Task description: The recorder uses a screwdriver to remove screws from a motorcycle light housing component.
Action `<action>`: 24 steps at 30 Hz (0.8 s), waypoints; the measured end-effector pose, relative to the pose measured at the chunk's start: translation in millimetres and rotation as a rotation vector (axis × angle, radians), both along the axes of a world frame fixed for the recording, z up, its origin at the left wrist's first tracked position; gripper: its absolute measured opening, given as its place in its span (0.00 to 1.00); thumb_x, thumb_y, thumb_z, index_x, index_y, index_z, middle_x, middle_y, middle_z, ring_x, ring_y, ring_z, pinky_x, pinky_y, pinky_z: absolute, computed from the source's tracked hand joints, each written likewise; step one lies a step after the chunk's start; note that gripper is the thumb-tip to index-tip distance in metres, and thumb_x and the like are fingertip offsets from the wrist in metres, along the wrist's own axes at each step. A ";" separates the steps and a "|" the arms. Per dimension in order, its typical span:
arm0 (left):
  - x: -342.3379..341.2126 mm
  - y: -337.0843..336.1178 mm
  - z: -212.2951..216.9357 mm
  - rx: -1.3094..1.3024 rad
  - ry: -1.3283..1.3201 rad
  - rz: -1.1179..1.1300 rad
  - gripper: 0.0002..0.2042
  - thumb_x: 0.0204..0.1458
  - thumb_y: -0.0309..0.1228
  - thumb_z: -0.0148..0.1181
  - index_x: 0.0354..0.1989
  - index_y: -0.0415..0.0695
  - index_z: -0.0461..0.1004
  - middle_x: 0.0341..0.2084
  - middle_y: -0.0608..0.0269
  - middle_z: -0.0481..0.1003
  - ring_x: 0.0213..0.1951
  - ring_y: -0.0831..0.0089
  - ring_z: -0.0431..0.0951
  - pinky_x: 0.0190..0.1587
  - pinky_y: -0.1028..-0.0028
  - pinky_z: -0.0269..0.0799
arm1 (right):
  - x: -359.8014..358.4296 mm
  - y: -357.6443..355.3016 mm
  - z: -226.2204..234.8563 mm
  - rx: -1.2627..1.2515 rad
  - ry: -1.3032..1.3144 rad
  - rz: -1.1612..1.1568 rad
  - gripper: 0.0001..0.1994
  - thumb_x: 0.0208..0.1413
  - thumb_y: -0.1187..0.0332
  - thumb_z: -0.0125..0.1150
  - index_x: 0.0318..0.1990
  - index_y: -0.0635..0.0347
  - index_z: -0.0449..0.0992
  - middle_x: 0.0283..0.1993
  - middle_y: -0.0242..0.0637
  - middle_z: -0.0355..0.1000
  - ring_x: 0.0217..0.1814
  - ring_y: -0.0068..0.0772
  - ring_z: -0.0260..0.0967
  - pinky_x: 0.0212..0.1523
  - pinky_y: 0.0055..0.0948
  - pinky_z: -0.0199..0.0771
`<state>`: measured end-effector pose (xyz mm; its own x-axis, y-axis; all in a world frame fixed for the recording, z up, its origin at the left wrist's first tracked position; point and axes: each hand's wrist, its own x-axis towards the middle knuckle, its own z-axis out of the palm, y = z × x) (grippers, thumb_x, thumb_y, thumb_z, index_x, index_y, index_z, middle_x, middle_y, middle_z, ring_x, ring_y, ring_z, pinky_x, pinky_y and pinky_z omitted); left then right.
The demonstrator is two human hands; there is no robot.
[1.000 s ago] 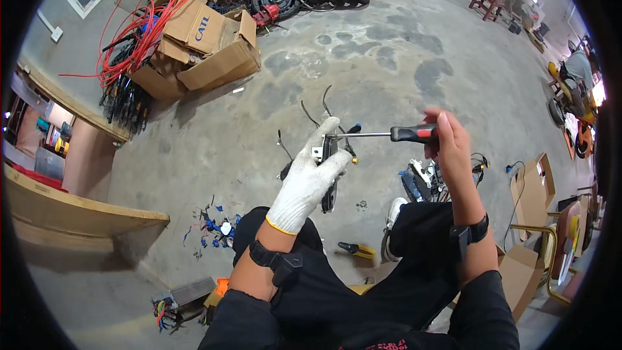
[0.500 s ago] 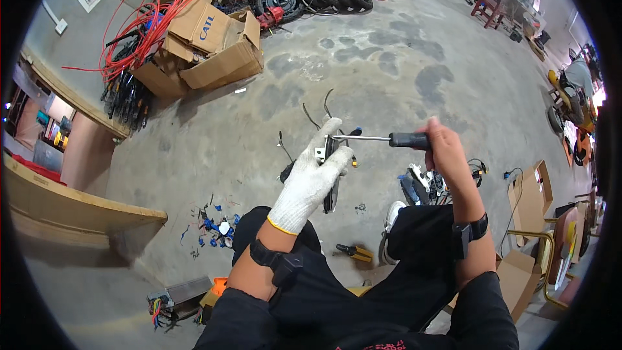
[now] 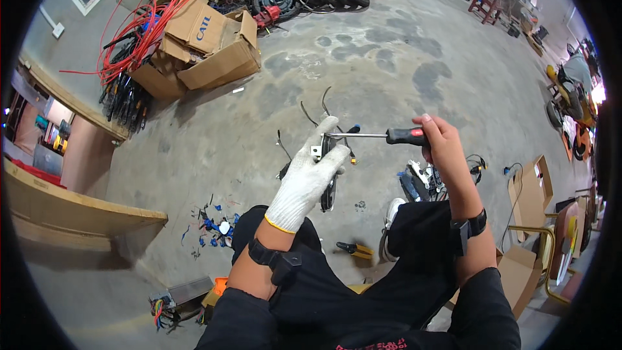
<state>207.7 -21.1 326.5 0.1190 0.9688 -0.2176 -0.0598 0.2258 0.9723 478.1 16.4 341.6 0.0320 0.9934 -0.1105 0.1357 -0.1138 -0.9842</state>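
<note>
My left hand [image 3: 303, 178], in a white knitted glove, is closed around a slim black part [image 3: 328, 196] with a small silver bracket [image 3: 316, 151] at its side. Dark cables with connectors [image 3: 354, 160] spread out beyond the fingers. What kind of part it is I cannot make out. In my bare right hand [image 3: 444, 144] is a screwdriver [image 3: 405, 136] with a black and red handle, held level. Its shaft points left, and the tip meets the upper end of the part beside my gloved fingers; the exact contact is hidden.
Blue and black scraps [image 3: 216, 225] lie on the floor at left, and black-and-white parts [image 3: 421, 178] by my right knee. Between my feet lies a yellow-handled tool [image 3: 354, 250]. A cardboard box [image 3: 220, 61] stands far left; a chair [image 3: 551, 246] is at right.
The screwdriver handle has turned, bringing its red patch into sight. My right fingers have shifted on the handle's end. My left hand still grips the black part, slightly further left.
</note>
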 end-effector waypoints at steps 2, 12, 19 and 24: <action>2.8 -0.4 3.4 0.002 0.012 0.030 0.29 0.59 0.32 0.59 0.70 0.47 0.61 0.34 0.62 0.76 0.33 0.76 0.76 0.39 0.75 0.75 | -4.9 -6.2 -0.4 0.310 -0.004 -0.050 0.16 0.65 0.64 0.56 0.54 0.64 0.73 0.33 0.33 0.74 0.28 0.19 0.71 0.26 0.19 0.67; 1.3 0.5 2.2 -0.033 0.028 0.050 0.29 0.58 0.30 0.59 0.70 0.47 0.61 0.33 0.61 0.76 0.31 0.76 0.76 0.38 0.75 0.75 | 3.4 -0.5 -3.0 0.053 -0.039 0.034 0.16 0.67 0.62 0.53 0.52 0.65 0.75 0.33 0.31 0.73 0.21 0.18 0.65 0.23 0.20 0.65; 9.3 0.8 8.9 -0.060 -0.034 0.019 0.29 0.59 0.32 0.60 0.70 0.48 0.61 0.34 0.62 0.76 0.32 0.76 0.77 0.38 0.75 0.75 | 5.4 -9.2 0.1 0.659 -0.084 0.008 0.15 0.63 0.67 0.57 0.53 0.65 0.75 0.35 0.30 0.72 0.32 0.18 0.69 0.32 0.20 0.70; 6.7 0.9 1.5 -0.033 -0.020 0.024 0.29 0.59 0.32 0.59 0.70 0.49 0.61 0.34 0.62 0.77 0.33 0.75 0.77 0.39 0.75 0.75 | 1.5 -4.3 1.8 0.146 0.000 -0.023 0.14 0.64 0.67 0.57 0.52 0.65 0.76 0.31 0.29 0.72 0.27 0.15 0.66 0.26 0.18 0.66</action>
<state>214.4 -20.1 328.0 0.1006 0.9637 -0.2474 -0.0848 0.2560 0.9629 479.6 12.1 343.4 0.0549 0.9979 0.0348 0.1351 0.0271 -0.9905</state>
